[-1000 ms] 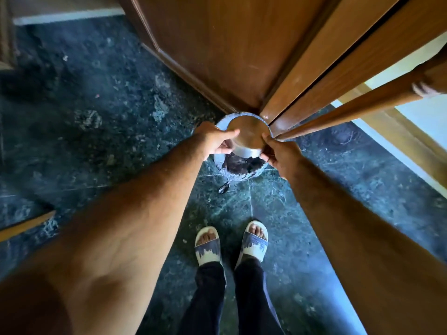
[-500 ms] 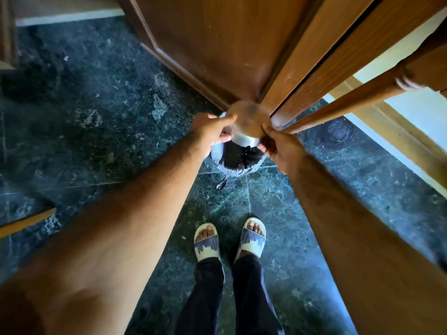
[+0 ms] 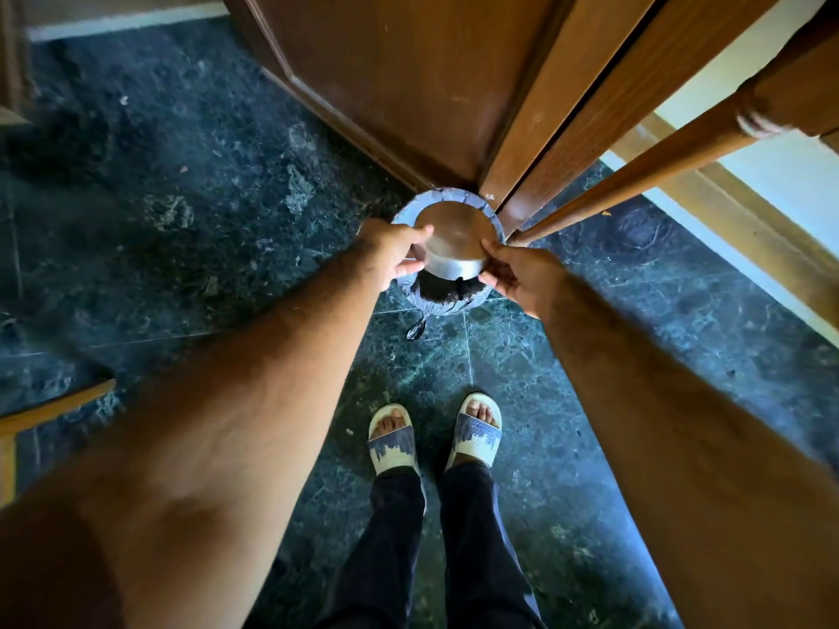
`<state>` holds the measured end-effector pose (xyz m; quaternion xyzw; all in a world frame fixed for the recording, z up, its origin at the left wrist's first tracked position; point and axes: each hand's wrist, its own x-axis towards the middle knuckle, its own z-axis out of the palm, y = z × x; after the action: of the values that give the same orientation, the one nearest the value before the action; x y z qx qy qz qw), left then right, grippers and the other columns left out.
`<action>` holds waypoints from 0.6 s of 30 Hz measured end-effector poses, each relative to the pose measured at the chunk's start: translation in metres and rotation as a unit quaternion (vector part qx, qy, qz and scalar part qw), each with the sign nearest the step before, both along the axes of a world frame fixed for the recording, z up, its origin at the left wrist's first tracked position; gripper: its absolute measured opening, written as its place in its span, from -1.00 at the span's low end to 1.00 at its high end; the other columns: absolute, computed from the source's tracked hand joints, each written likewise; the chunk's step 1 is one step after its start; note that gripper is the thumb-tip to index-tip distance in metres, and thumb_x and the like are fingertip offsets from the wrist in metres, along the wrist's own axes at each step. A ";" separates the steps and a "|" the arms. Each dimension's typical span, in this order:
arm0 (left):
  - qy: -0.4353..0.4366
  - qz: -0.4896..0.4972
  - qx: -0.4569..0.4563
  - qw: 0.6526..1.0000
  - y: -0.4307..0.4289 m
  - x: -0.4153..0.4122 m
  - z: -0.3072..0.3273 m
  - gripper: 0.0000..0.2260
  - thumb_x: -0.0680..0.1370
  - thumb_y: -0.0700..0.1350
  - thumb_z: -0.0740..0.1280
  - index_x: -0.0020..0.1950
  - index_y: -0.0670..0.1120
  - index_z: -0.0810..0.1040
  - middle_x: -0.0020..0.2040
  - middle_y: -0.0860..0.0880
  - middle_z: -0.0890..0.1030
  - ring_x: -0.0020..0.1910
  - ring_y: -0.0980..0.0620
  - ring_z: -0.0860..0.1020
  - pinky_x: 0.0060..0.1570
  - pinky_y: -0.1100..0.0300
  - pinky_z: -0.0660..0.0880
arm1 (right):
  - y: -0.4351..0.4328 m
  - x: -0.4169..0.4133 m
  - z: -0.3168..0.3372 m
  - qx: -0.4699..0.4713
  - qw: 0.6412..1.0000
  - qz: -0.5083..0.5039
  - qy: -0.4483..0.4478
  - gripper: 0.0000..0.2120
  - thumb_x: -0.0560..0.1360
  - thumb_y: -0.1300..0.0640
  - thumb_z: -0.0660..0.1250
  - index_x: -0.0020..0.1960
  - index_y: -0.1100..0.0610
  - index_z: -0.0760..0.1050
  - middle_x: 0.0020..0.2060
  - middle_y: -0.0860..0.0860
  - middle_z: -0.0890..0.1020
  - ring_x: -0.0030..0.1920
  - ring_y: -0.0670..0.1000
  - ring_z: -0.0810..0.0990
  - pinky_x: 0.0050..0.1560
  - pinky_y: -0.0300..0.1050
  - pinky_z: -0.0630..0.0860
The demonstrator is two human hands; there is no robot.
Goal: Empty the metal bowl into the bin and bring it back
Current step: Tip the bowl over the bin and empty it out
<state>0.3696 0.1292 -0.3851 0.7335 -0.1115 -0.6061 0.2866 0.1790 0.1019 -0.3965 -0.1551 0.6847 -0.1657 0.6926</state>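
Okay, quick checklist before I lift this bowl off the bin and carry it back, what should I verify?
1. Both hands on the metal bowl: ok, left hand and right hand grip opposite sides.
2. Bowl fully inverted, base up: ok.
3. Bowl over the bin opening: ok.
4. Bowl actually empty: cannot tell, inside hidden.
5. Nothing spilled on the floor: cannot tell; small specks show, origin unclear.
6. Wooden door clear of the lift: ok.

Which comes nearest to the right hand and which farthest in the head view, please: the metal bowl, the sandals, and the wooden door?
1. metal bowl: held upside down, the right hand gripping its side.
2. wooden door: beyond the bowl, its bottom corner just behind the bin.
3. sandals: below, on the floor, nearer the camera.
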 end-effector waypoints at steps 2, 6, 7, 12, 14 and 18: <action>0.009 0.011 0.002 1.000 0.002 0.002 0.001 -0.69 0.49 -0.11 0.49 0.06 -0.32 0.59 -0.14 -0.17 0.63 -0.19 0.01 0.65 -0.28 0.24 0.63 | 0.000 -0.001 0.002 -0.022 1.000 -0.010 0.005 -0.86 0.42 0.15 0.53 -0.16 0.19 0.61 -0.23 0.06 0.72 -0.14 0.01 0.68 -0.26 -0.20 0.67; 0.009 -0.010 -0.033 0.999 0.008 0.000 0.013 -0.83 0.52 -0.17 0.46 -0.12 -0.26 0.56 -0.20 -0.13 0.61 -0.19 -0.01 0.63 -0.13 0.14 0.69 | 0.007 -0.006 0.014 -0.036 0.999 -0.017 -0.011 -0.86 0.46 0.17 0.49 -0.08 0.24 0.61 -0.15 0.11 0.70 -0.03 0.06 0.68 -0.10 -0.17 0.68; -0.002 -0.013 -0.047 0.999 0.012 -0.002 0.015 -0.85 0.52 -0.20 0.45 -0.06 -0.27 0.57 -0.18 -0.12 0.61 -0.18 -0.02 0.63 -0.07 0.12 0.68 | 0.010 -0.006 0.017 -0.041 0.999 -0.018 -0.010 -0.83 0.49 0.11 0.47 -0.06 0.23 0.60 -0.14 0.10 0.70 -0.01 0.07 0.67 -0.07 -0.15 0.68; -0.135 -0.098 -0.185 0.968 0.027 -0.003 0.022 -0.69 0.45 -0.23 0.51 0.18 -0.21 0.60 0.00 -0.18 0.67 -0.05 -0.05 0.65 0.04 0.04 0.66 | 0.009 -0.004 0.036 -0.021 0.999 -0.024 0.006 -0.40 0.50 -0.41 0.16 -0.03 0.14 0.56 -0.05 0.10 0.69 -0.02 0.09 0.66 0.12 0.03 0.64; -0.197 -0.160 -0.238 0.937 0.033 -0.001 0.025 -0.66 0.42 -0.24 0.53 0.18 -0.17 0.61 0.01 -0.08 0.68 -0.07 0.08 0.65 0.04 0.23 0.63 | 0.009 -0.006 0.040 -0.015 1.000 -0.024 0.003 -0.40 0.50 -0.40 0.18 -0.01 0.14 0.56 -0.04 0.12 0.68 -0.04 0.10 0.66 0.11 0.04 0.65; -0.279 -0.236 -0.278 0.888 0.047 0.003 0.034 -0.63 0.37 -0.29 0.54 0.16 -0.12 0.62 -0.05 0.04 0.65 -0.18 0.10 0.65 -0.16 0.53 0.49 | 0.012 -0.007 0.050 -0.009 1.000 -0.022 -0.019 -0.66 0.54 -0.09 0.38 0.06 0.20 0.55 0.01 0.13 0.65 -0.04 0.08 0.63 -0.07 -0.06 0.66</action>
<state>0.3727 0.1759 -0.3509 0.7144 -0.5206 -0.3707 0.2849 0.1720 0.1139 -0.3467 -0.1434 0.6730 -0.1900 0.7003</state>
